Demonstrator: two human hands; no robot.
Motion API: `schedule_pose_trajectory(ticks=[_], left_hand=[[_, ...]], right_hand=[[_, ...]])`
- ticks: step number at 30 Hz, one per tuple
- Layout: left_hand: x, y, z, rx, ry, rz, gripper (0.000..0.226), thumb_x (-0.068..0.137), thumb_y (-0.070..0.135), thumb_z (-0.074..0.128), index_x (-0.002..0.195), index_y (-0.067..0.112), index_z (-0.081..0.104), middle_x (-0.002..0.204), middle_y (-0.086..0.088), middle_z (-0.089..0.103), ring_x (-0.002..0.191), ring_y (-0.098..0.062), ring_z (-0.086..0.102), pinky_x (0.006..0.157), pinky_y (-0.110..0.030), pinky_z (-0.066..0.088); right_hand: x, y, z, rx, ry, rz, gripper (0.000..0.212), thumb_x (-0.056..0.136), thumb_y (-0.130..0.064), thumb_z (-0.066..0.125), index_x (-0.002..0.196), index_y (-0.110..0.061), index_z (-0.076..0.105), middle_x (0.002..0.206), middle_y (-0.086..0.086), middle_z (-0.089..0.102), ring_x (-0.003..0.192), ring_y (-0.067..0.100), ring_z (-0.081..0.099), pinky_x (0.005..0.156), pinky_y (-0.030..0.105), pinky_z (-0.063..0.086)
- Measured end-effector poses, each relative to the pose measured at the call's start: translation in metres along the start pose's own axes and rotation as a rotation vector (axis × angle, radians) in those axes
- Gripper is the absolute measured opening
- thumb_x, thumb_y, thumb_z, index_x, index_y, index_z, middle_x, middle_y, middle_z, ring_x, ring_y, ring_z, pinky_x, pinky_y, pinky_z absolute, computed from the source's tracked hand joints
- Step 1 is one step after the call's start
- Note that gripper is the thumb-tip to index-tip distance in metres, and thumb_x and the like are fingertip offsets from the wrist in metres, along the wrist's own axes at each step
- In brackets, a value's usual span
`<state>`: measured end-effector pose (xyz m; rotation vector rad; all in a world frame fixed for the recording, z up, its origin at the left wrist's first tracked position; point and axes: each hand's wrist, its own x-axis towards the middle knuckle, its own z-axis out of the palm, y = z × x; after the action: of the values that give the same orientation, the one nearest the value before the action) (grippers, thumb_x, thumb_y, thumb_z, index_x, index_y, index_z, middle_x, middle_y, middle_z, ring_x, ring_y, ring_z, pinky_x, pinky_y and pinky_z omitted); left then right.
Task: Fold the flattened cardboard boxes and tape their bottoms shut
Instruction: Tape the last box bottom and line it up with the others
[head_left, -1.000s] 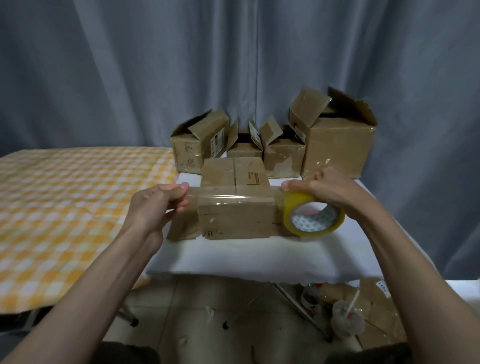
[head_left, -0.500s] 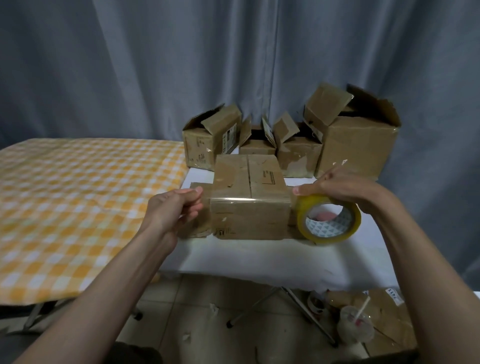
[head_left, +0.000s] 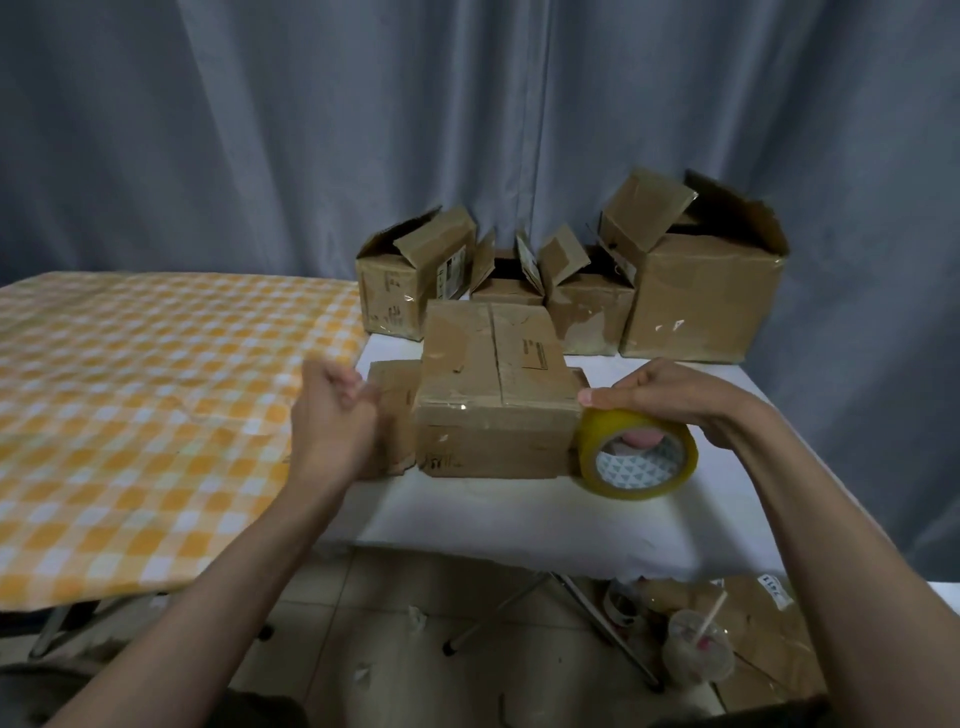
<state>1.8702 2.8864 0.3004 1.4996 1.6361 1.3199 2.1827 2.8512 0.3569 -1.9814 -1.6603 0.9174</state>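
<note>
Near the front edge of the white table (head_left: 519, 530), the cardboard box (head_left: 493, 400) is sitting bottom-up, flaps closed w/ the seam running front to back. A side flap (head_left: 392, 415) is sticking out flat at its left, lying on the table. A strip of clear tape is showing as a glossy line along the box's top front edge.

Right hand (head_left: 670, 400) is gripping the yellow tape roll (head_left: 636, 457) from above, fingers curled over the top, fingertip pressing at the box's top right corner. Roll is standing on edge, touching the box's right side, core facing the camera.

Left hand (head_left: 337, 421) is hovering just beside the box's left, in front of the flap, partly hiding it. Fingers look bunched together, maybe pinching the tape end, but it's blurred – can't tell what, if anything, they're holding.

Along the back edge, four open boxes are standing in a row: left box (head_left: 405, 291), small box (head_left: 506, 291), middle box (head_left: 587, 312), and big box (head_left: 706, 296) at the back right corner, flaps up. They're crowding the space right behind the work box.

To the left, a table w/ orange checked cloth (head_left: 130, 405) is butting against the white one. Grey curtain (head_left: 363, 130) is hanging behind. On the floor under the right side, a plastic cup w/ straw (head_left: 701, 657) and flat cardboard (head_left: 753, 623) are lying by the table legs.
</note>
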Motion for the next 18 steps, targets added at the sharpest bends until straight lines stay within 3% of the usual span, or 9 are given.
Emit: schedule_pose_trajectory(ticks=[2,4,5,7,10,14,18], left_hand=[[-0.010,0.031,-0.001,0.085,0.106,0.392,0.007,0.095,0.013,0.055,0.101,0.013,0.058,0.098,0.000,0.059,0.086,-0.013,0.053,0.072,-0.023,0.040],[-0.035,0.061,0.007,0.183,-0.052,0.608,0.023,0.100,0.021,0.048,0.118,0.017,0.062,0.116,0.003,0.061,0.106,-0.010,0.054,0.090,-0.026,0.041],[-0.046,0.065,0.015,0.249,-0.167,0.637,0.033,0.103,0.027,0.042,0.131,0.019,0.058,0.130,0.004,0.058,0.119,-0.009,0.050,0.102,-0.028,0.038],[-0.063,0.067,0.032,0.365,-0.349,0.586,0.049,0.106,0.037,0.031,0.152,0.020,0.036,0.157,0.004,0.036,0.143,-0.009,0.030,0.117,-0.027,0.018],[-0.064,0.061,0.048,0.504,-0.424,0.487,0.063,0.105,0.046,0.024,0.158,0.013,0.015,0.166,-0.005,0.012,0.152,-0.015,0.009,0.115,-0.023,0.002],[-0.058,0.056,0.055,0.558,-0.383,0.364,0.078,0.100,0.062,0.023,0.156,0.009,0.019,0.164,-0.010,0.017,0.151,-0.022,0.015,0.120,-0.034,0.012],[-0.059,0.048,0.062,0.685,-0.301,0.468,0.096,0.090,0.071,0.006,0.154,0.002,0.022,0.159,-0.015,0.027,0.147,-0.026,0.024,0.120,-0.035,0.018]], right_hand=[[0.002,-0.001,0.004,0.017,-0.012,-0.027,0.054,0.078,-0.063,0.068,0.073,-0.010,0.076,0.073,0.005,0.074,0.081,0.024,0.071,0.083,0.034,0.054],[0.003,-0.004,0.010,0.029,-0.018,-0.044,0.050,0.083,-0.060,0.067,0.056,-0.018,0.070,0.057,-0.004,0.066,0.071,0.017,0.067,0.081,0.032,0.053],[0.004,-0.007,0.013,0.030,-0.013,-0.051,0.050,0.083,-0.060,0.067,0.058,-0.016,0.070,0.056,-0.005,0.066,0.069,0.016,0.066,0.080,0.032,0.052],[0.006,-0.012,0.022,0.046,-0.007,-0.070,0.053,0.082,-0.061,0.069,0.073,-0.009,0.075,0.065,0.001,0.070,0.069,0.014,0.067,0.078,0.031,0.053],[0.006,-0.023,0.037,0.056,-0.027,-0.105,0.055,0.083,-0.061,0.067,0.080,-0.006,0.074,0.082,0.010,0.075,0.072,0.014,0.070,0.075,0.031,0.054],[0.003,-0.022,0.036,0.134,-0.094,-0.102,0.043,0.090,-0.056,0.062,0.087,-0.016,0.078,0.092,0.002,0.077,0.092,0.019,0.072,0.081,0.030,0.054],[-0.004,-0.012,0.037,0.233,-0.179,-0.150,0.029,0.094,-0.051,0.058,0.103,-0.031,0.076,0.104,-0.005,0.074,0.099,0.016,0.070,0.085,0.028,0.054]])
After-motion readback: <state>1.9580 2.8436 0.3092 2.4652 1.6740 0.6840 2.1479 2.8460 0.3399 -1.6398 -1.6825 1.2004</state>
